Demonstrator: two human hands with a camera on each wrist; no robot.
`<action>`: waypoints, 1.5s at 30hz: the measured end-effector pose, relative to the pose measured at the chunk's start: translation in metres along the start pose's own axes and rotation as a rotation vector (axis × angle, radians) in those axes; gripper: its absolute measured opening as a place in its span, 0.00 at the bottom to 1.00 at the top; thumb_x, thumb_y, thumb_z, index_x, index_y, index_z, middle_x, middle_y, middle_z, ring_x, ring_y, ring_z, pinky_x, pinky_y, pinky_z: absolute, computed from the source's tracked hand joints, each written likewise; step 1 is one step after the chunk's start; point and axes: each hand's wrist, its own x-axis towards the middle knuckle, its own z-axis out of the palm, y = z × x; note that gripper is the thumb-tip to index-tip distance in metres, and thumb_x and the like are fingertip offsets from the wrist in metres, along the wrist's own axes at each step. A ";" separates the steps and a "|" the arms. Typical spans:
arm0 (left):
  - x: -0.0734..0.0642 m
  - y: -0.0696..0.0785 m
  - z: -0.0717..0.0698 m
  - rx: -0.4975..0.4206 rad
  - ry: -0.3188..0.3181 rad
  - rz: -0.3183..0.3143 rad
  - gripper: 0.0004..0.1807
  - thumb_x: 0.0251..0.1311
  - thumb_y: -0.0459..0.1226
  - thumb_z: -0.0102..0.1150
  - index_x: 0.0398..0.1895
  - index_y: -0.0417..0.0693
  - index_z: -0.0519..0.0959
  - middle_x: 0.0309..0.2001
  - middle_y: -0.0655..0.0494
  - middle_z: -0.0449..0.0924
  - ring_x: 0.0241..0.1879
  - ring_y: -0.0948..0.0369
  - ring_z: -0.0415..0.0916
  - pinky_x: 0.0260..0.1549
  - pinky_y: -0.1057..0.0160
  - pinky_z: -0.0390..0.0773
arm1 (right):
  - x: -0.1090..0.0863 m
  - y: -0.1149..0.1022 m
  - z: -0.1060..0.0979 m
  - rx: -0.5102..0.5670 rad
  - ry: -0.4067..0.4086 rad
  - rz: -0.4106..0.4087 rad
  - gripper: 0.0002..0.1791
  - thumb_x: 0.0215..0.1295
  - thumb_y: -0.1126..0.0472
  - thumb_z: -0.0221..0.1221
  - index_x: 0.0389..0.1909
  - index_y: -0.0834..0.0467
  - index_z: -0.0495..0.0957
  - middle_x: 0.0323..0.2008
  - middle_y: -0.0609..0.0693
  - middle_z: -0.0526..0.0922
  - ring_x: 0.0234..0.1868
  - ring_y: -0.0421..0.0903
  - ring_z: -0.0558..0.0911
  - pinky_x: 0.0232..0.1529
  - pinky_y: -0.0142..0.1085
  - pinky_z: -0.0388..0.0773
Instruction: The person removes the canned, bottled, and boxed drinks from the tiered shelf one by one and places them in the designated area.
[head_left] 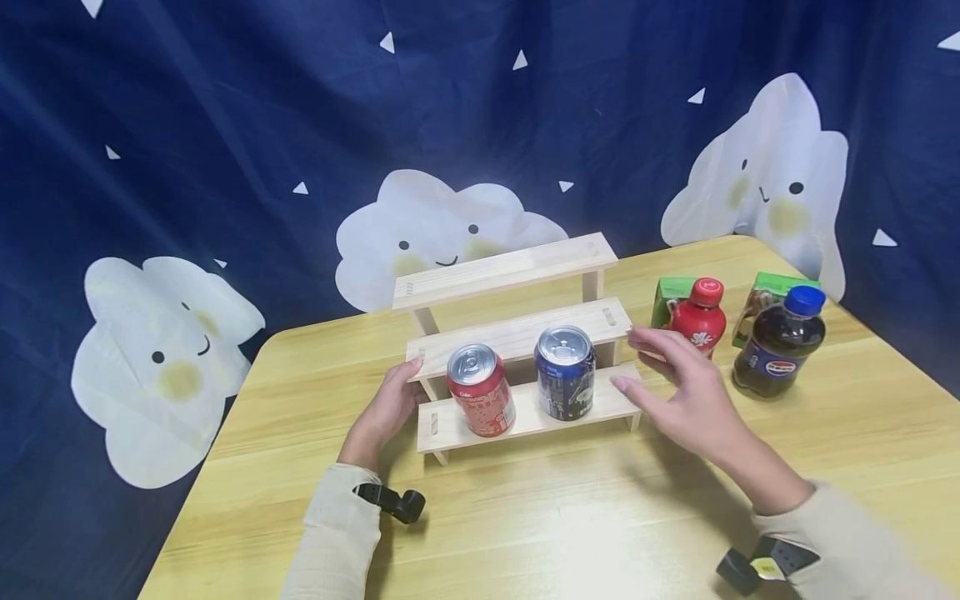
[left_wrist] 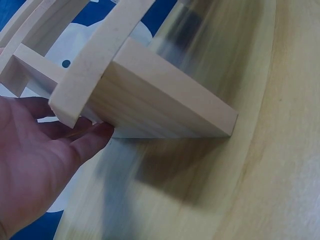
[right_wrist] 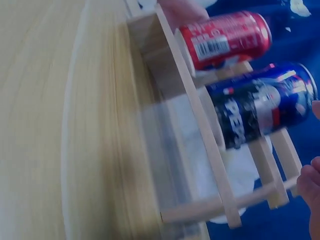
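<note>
A three-step wooden display rack (head_left: 504, 342) stands on the table. On its lowest step sit a red Coca-Cola can (head_left: 483, 398) and, to the right, a dark blue Pepsi can (head_left: 566, 379), both upright. My left hand (head_left: 386, 408) holds the rack's left end at the middle step. The left wrist view shows that hand's fingers (left_wrist: 95, 140) at the wooden side piece (left_wrist: 150, 95). At the rack's right end my right hand (head_left: 693, 392) is spread, thumb apart from fingers, with nothing in its grasp. Only bits of its fingers (right_wrist: 311, 180) enter the right wrist view.
Right of the rack stand a red bottle (head_left: 697, 321) and a dark cola bottle with a blue cap (head_left: 780, 346). Behind them are two green cartons (head_left: 667, 292). A blue curtain with clouds (head_left: 465, 100) hangs behind the wooden table (head_left: 525, 517).
</note>
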 end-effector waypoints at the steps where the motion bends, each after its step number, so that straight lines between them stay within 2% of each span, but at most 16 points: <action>1: 0.000 0.000 0.000 -0.002 0.001 -0.001 0.30 0.67 0.43 0.28 0.63 0.28 0.60 0.49 0.55 0.74 0.49 0.60 0.73 0.52 0.57 0.71 | 0.000 -0.001 0.004 0.015 -0.013 0.007 0.32 0.45 0.74 0.69 0.56 0.68 0.72 0.50 0.61 0.76 0.52 0.29 0.73 0.52 0.22 0.70; 3: 0.000 0.000 0.000 0.000 0.003 -0.005 0.30 0.67 0.43 0.28 0.63 0.28 0.60 0.49 0.55 0.74 0.49 0.61 0.73 0.52 0.58 0.71 | 0.000 -0.002 0.011 0.042 -0.038 0.032 0.33 0.45 0.73 0.69 0.57 0.68 0.71 0.50 0.61 0.76 0.53 0.35 0.75 0.50 0.23 0.72; 9: -0.001 0.000 0.000 0.014 0.004 -0.007 0.30 0.67 0.44 0.28 0.64 0.29 0.60 0.53 0.48 0.72 0.51 0.60 0.72 0.54 0.58 0.70 | 0.001 -0.005 0.026 0.035 -0.110 0.096 0.39 0.46 0.65 0.71 0.61 0.67 0.67 0.52 0.58 0.75 0.53 0.54 0.77 0.49 0.36 0.76; 16: 0.000 -0.001 0.000 0.012 0.007 -0.007 0.30 0.67 0.43 0.28 0.63 0.31 0.61 0.52 0.52 0.73 0.51 0.61 0.73 0.53 0.58 0.70 | 0.004 -0.007 0.036 0.033 -0.152 0.139 0.41 0.49 0.57 0.71 0.64 0.61 0.65 0.54 0.57 0.74 0.54 0.56 0.77 0.52 0.41 0.75; 22: 0.000 0.000 0.001 0.005 0.007 -0.007 0.29 0.68 0.43 0.28 0.63 0.30 0.61 0.50 0.53 0.73 0.49 0.61 0.73 0.52 0.58 0.71 | 0.006 -0.005 0.042 0.052 -0.153 0.168 0.42 0.48 0.57 0.71 0.65 0.59 0.64 0.54 0.57 0.74 0.55 0.55 0.77 0.51 0.40 0.76; 28: 0.000 0.000 0.000 0.003 0.001 -0.003 0.29 0.68 0.43 0.28 0.63 0.29 0.60 0.50 0.54 0.73 0.49 0.61 0.73 0.52 0.58 0.71 | 0.007 -0.005 0.046 0.062 -0.143 0.183 0.43 0.46 0.58 0.72 0.65 0.59 0.64 0.54 0.57 0.75 0.52 0.54 0.78 0.50 0.44 0.77; 37: -0.001 0.001 0.000 0.003 0.000 0.007 0.29 0.69 0.43 0.28 0.63 0.29 0.61 0.50 0.54 0.74 0.49 0.62 0.73 0.51 0.59 0.72 | 0.007 -0.004 0.046 0.044 -0.139 0.193 0.43 0.45 0.57 0.73 0.64 0.59 0.65 0.53 0.57 0.76 0.51 0.54 0.79 0.49 0.43 0.77; 45: -0.001 0.000 0.000 -0.013 -0.013 0.028 0.29 0.69 0.43 0.28 0.63 0.28 0.60 0.46 0.61 0.75 0.48 0.63 0.74 0.50 0.59 0.72 | 0.004 -0.003 0.044 0.032 -0.112 0.192 0.42 0.45 0.55 0.73 0.63 0.59 0.68 0.52 0.56 0.77 0.51 0.54 0.79 0.49 0.42 0.78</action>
